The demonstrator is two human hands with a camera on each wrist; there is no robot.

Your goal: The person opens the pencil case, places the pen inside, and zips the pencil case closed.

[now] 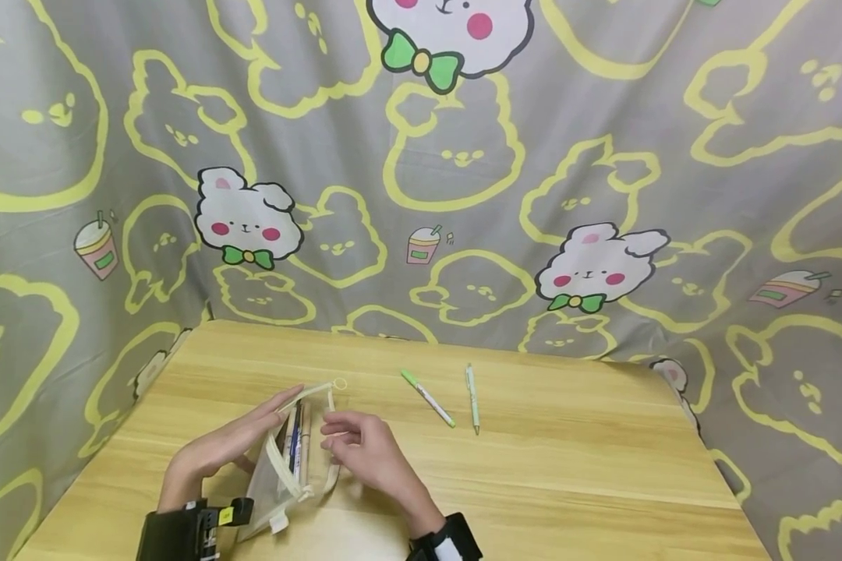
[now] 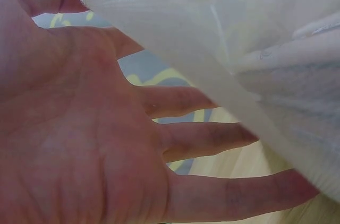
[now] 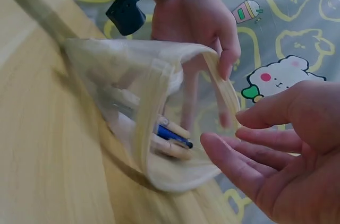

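A translucent zip pouch (image 1: 260, 502) with pale yellow zip edges stands tilted on the table, its mouth gaping. Inside lie several pens, including a blue pen (image 3: 174, 135) and beige ones. My left hand (image 1: 228, 444) supports the pouch from its left side; the left wrist view shows straight, spread fingers (image 2: 207, 136) behind the clear sheet. At the mouth's right edge is my right hand (image 1: 372, 452), with its thumb and fingers apart and slightly bent. In the right wrist view its fingertips (image 3: 210, 141) are near the rim, and nothing shows between them.
A green-and-white pen (image 1: 428, 397) and a pale green pen (image 1: 473, 399) lie apart on the wooden table (image 1: 568, 452), right of the pouch. Patterned grey cloth (image 1: 463, 234) surrounds the back and sides of the table. A small ring (image 1: 340, 383) is at the pouch's far corner.
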